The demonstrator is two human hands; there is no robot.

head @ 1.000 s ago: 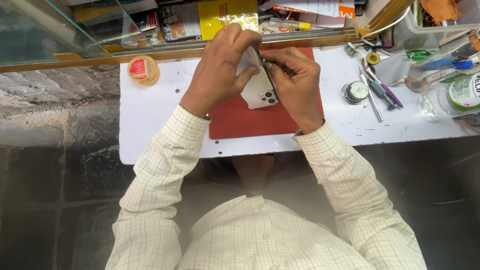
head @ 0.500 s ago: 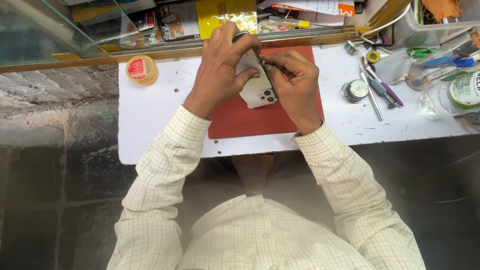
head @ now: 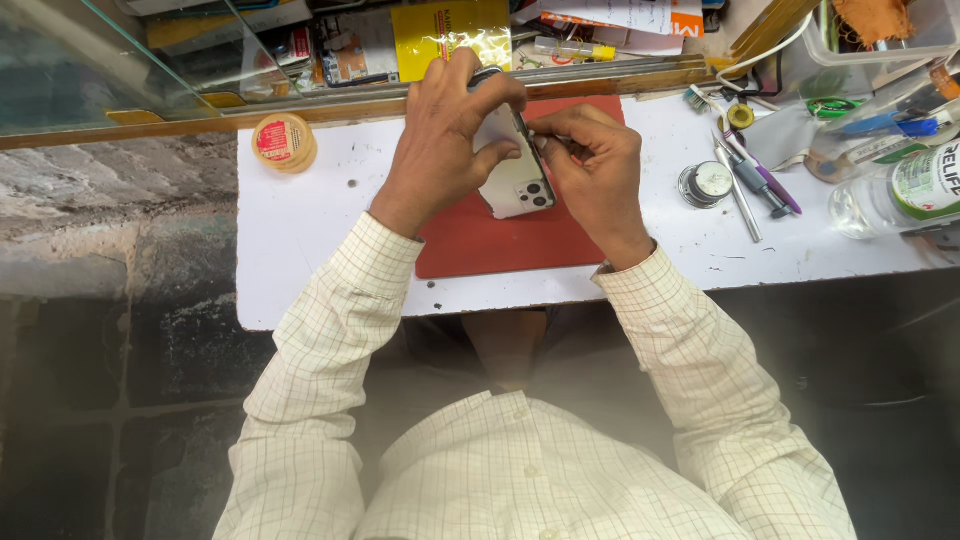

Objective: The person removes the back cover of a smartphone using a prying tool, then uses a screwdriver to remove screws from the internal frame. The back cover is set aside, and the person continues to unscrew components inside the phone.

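from the head camera: your left hand [head: 440, 150] is wrapped around the phone [head: 515, 170], tilting it on edge over the red mat [head: 500, 245]. your right hand [head: 592, 170] is pinched closed at its right edge, on a thin tool i judge. keep the hold firm and the tool shallow along that seam.

White phone [head: 515, 180], red mat [head: 500, 240], checked sleeves [head: 340, 320]

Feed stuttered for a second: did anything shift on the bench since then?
Hardly. The left hand still holds the white phone on edge over the red mat; the right hand stays at its side edge with a thin tool, too small to identify. The tin and pens are unmoved.
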